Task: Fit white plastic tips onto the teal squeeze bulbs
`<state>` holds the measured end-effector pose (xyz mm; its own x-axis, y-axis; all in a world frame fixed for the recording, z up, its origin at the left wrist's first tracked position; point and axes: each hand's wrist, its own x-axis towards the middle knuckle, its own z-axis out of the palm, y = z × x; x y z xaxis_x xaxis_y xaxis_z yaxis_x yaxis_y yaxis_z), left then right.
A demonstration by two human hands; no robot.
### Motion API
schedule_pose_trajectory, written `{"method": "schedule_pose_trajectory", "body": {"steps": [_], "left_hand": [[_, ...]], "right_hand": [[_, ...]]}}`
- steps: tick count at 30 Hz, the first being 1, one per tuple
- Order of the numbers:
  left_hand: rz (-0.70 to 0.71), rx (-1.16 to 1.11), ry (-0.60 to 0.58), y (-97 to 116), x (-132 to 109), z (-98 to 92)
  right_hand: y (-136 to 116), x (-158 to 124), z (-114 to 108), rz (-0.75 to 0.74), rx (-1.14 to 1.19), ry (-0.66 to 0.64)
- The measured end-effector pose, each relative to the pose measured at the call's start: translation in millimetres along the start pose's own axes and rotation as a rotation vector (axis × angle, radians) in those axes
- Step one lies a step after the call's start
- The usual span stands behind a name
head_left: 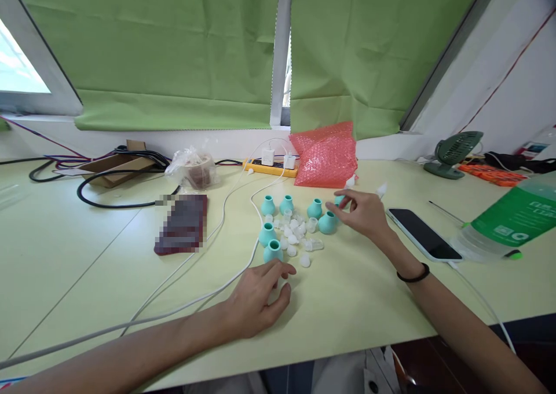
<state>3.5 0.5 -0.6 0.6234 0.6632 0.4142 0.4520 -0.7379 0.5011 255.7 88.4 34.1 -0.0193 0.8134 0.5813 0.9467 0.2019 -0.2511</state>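
Observation:
Several small teal rubber bulbs (268, 205) stand in a loose ring on the pale table (87, 255), with several small clear plastic caps (294, 230) scattered among them. My left hand (256, 298) rests on the table just in front of the nearest teal bulb (273, 250), fingers loosely curled, index finger and thumb apart, holding nothing I can see. My right hand (362, 211) hovers at the right side of the group, fingers curled around a teal bulb (339, 200) that is mostly hidden. A black band sits on my right wrist.
A dark phone (421, 233) lies right of my right hand, a blurred dark red case (185, 223) to the left. White cables (226, 208) run to a yellow power strip (269, 167). Pink bubble wrap (325, 153), a green fan (454, 150) and a green bottle (512, 217) stand around.

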Motion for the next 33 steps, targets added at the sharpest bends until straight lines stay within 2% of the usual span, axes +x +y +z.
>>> {"method": "schedule_pose_trajectory", "body": {"steps": [3,5,6,8,12,14,15,17,19,20,22,24,26,28,30,33], "left_hand": [[0.024,0.028,-0.005,-2,-1,1.6],[0.043,0.044,-0.009,-3,-2,2.7],[0.051,0.051,-0.01,-3,-2,3.2],[0.059,0.065,-0.013,-4,-3,3.7],[0.063,0.072,-0.023,-4,-3,3.4],[0.062,0.071,-0.026,-3,-3,3.2],[0.059,0.072,-0.028,-3,-3,3.2],[0.055,0.071,-0.026,-3,-3,3.1],[0.049,0.06,-0.022,-3,-2,2.7],[0.042,0.051,-0.018,-2,-2,2.2],[0.016,0.021,-0.013,-1,-2,0.5],[-0.034,-0.028,-0.008,0,-1,-1.4],[-0.097,-0.122,0.034,1,-2,-2.6],[-0.157,-0.252,0.103,0,-2,-2.5],[-0.18,-0.369,0.154,-1,-3,-1.8],[-0.142,-0.426,0.135,-1,-3,-1.5]], "right_hand": [[14,9,-7,0.055,-0.146,0.27],[30,16,-11,0.118,-0.262,0.356],[39,18,-12,0.163,-0.301,0.358],[58,21,-12,0.276,-0.324,0.258],[89,20,-6,0.409,-0.284,-0.142],[94,20,-4,0.429,-0.288,-0.21],[93,20,-4,0.435,-0.295,-0.198],[85,21,-4,0.42,-0.283,-0.079],[68,20,-4,0.326,-0.174,0.14],[58,19,-4,0.245,-0.069,0.262],[33,12,-2,0.063,0.226,0.425],[5,0,0,-0.025,0.545,0.467],[-22,-16,2,-0.059,0.854,0.31],[-44,-33,2,-0.071,1.066,0.026],[-61,-49,2,-0.084,1.17,-0.225],[-74,-67,4,-0.097,1.248,-0.409]]}}
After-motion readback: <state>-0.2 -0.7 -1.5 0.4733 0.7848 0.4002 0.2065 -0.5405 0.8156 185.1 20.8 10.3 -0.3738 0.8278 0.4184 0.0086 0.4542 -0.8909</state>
